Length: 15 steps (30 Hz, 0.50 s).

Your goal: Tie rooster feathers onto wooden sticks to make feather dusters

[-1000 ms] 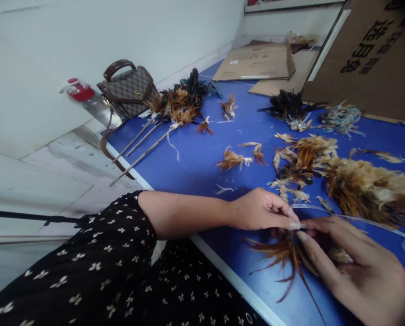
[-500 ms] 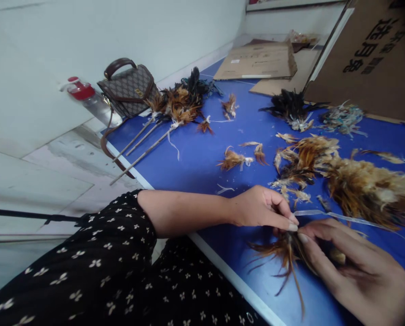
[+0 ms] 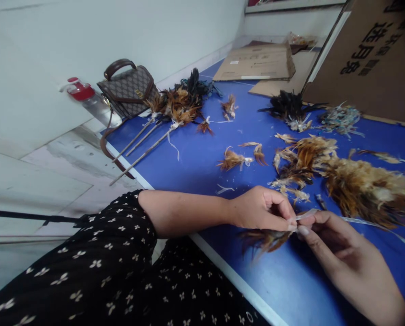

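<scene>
Between the thumb and fingers of my left hand (image 3: 265, 210) is the pale bound end of a small brown feather bunch (image 3: 268, 240); its plumes point left, below the wrist. My right hand (image 3: 345, 253) pinches at that same end, its thumb and forefinger close against the left fingertips. A translucent white ribbon (image 3: 306, 215) runs from the pinch over the right forefinger and trails off to the right edge. Just beyond my hands lie loose brown feathers (image 3: 297, 174) and a thick pile of tan feathers (image 3: 372, 190).
Feather-topped sticks (image 3: 148, 147) lie at the table's left edge beside a handbag (image 3: 127, 88) and a red-capped bottle (image 3: 90, 102). Farther back are a black feather bunch (image 3: 289, 108), tangled ribbon scraps (image 3: 341, 118), flat cardboard (image 3: 257, 61) and a large carton (image 3: 362, 63).
The feather bunch has swung from hanging downward to pointing left. My right hand has shifted down and opened out from the feathers, and the ribbon now passes over its forefinger.
</scene>
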Each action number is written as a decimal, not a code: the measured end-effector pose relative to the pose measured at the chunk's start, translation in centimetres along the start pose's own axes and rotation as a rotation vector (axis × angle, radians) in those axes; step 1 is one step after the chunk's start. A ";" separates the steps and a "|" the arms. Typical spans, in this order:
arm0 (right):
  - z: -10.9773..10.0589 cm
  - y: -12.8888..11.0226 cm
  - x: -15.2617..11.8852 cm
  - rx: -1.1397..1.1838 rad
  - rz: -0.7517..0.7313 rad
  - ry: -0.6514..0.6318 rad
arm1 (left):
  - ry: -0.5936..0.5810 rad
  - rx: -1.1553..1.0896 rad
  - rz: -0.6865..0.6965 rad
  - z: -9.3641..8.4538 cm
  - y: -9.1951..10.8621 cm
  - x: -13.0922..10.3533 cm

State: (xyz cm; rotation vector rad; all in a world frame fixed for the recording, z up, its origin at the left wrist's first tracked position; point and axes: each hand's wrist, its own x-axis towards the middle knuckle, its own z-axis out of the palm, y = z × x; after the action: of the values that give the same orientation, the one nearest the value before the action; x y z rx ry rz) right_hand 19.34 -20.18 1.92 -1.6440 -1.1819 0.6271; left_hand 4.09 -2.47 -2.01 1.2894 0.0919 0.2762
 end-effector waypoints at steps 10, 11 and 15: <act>0.2 0.1 0.0 0.016 0.034 0.056 | 0.152 0.537 0.557 0.7 -0.3 -0.1; 0.2 0.2 0.0 0.019 0.043 0.053 | 0.159 0.562 0.586 0.7 -0.4 -0.1; -0.1 1.0 -0.2 -0.015 0.019 0.051 | 0.172 0.593 0.687 0.8 -0.6 -0.1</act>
State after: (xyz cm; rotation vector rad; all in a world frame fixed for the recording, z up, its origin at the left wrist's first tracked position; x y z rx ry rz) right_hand 19.73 -20.48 0.99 -1.6763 -1.1377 0.5866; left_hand 4.23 -3.38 -2.38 1.8593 -0.1411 1.0064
